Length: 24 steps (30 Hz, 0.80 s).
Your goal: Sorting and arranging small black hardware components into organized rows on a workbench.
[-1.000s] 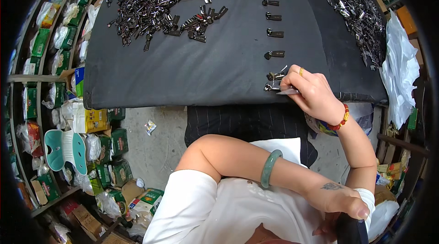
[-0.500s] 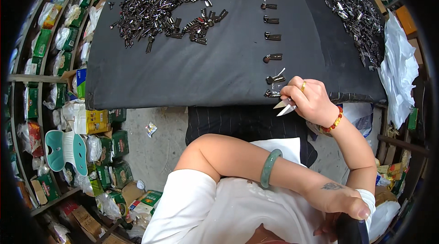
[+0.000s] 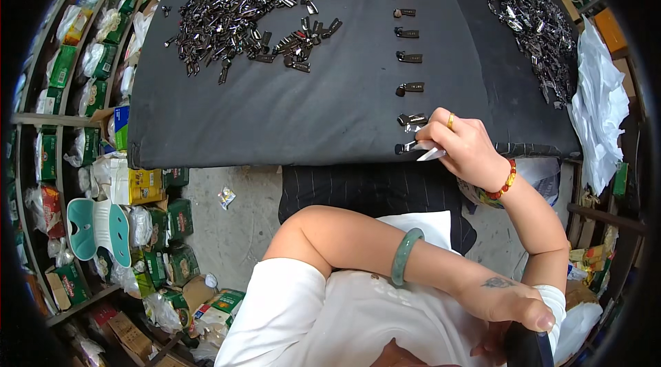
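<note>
The left hand point(image 3: 513, 312) sits low at the frame's bottom edge, folded across the person's white top point(image 3: 344, 319). Its fingers curl around a dark object point(image 3: 527, 348) that is cut off by the rim, so what it is cannot be made out. A green bangle point(image 3: 405, 255) rings that forearm.

The right hand point(image 3: 463, 145) rests at the near edge of the dark cloth point(image 3: 310, 112), fingers pinched together on a small pale sliver point(image 3: 431, 154) whose tip pokes out below the knuckles. Its kind is too small to tell. The hand covers part of the nearest metal piece point(image 3: 406, 147), which lies on the cloth just at the edge, touching or just beside the fingertips. A gold ring and a red bead bracelet point(image 3: 504, 184) show on that hand and wrist.

Above it, a row of pieces point(image 3: 409, 57) runs away up the cloth, each apart from the next. A heap point(image 3: 241, 2) of similar dark metal parts lies far left, and a second heap point(image 3: 530, 16) far right, partly cut off at the top. White crumpled plastic point(image 3: 599, 98) hangs by the right edge. Shelves of boxes point(image 3: 69, 91) bend along the left rim, a teal seat point(image 3: 100, 226) below them.
</note>
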### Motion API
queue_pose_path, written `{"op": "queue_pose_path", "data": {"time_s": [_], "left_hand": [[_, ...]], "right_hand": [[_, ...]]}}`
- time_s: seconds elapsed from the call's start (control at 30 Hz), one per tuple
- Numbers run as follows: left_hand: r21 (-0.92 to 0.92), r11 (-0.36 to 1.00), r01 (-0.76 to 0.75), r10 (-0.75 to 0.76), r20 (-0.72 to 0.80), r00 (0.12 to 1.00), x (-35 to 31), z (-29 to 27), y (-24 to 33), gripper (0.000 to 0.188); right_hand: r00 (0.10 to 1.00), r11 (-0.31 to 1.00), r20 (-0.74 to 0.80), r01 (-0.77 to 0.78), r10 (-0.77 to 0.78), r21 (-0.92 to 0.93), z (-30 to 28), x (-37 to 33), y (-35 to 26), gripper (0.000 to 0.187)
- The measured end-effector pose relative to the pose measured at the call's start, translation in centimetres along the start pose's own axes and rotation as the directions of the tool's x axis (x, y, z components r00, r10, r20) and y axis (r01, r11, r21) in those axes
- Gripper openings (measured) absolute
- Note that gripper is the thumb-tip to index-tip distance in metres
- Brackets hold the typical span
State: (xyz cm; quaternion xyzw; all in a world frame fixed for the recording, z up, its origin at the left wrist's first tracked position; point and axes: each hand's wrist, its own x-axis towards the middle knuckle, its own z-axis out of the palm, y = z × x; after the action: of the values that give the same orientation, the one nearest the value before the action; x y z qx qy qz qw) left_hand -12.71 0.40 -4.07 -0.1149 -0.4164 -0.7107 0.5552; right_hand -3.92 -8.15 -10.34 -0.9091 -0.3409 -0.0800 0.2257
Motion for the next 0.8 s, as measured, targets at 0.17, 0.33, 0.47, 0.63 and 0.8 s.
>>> {"op": "queue_pose_path", "data": {"time_s": [0.17,0.33,0.47,0.63,0.8], "left_hand": [[-0.023,1.000,0.001,-0.001,0.012,1.000,-0.1,-0.1,0.0,0.034],[-0.054,0.999,0.009,-0.008,0.010,1.000,-0.2,-0.1,0.1,0.034],[-0.063,0.998,-0.017,0.019,0.029,0.999,-0.2,-0.3,-0.3,0.034],[-0.068,0.998,-0.008,0.011,0.053,0.999,0.0,-0.7,-0.2,0.034],[-0.071,0.997,-0.001,0.001,0.000,1.000,-0.4,-0.4,0.2,0.035]], "right_hand": [[0.999,0.997,0.012,0.052,-0.051,-0.063,0.0,-0.5,0.4,0.017],[0.994,1.000,-0.103,0.019,-0.018,0.009,-1.2,-1.3,1.9,0.015],[0.943,0.972,-0.254,-0.232,0.215,-0.038,-3.4,-1.6,3.2,0.011],[0.990,0.997,-0.118,-0.082,0.082,0.008,-2.1,-0.5,2.2,0.017],[1.000,0.997,-0.029,-0.003,0.000,-0.073,-1.0,0.5,2.4,0.018]]}}
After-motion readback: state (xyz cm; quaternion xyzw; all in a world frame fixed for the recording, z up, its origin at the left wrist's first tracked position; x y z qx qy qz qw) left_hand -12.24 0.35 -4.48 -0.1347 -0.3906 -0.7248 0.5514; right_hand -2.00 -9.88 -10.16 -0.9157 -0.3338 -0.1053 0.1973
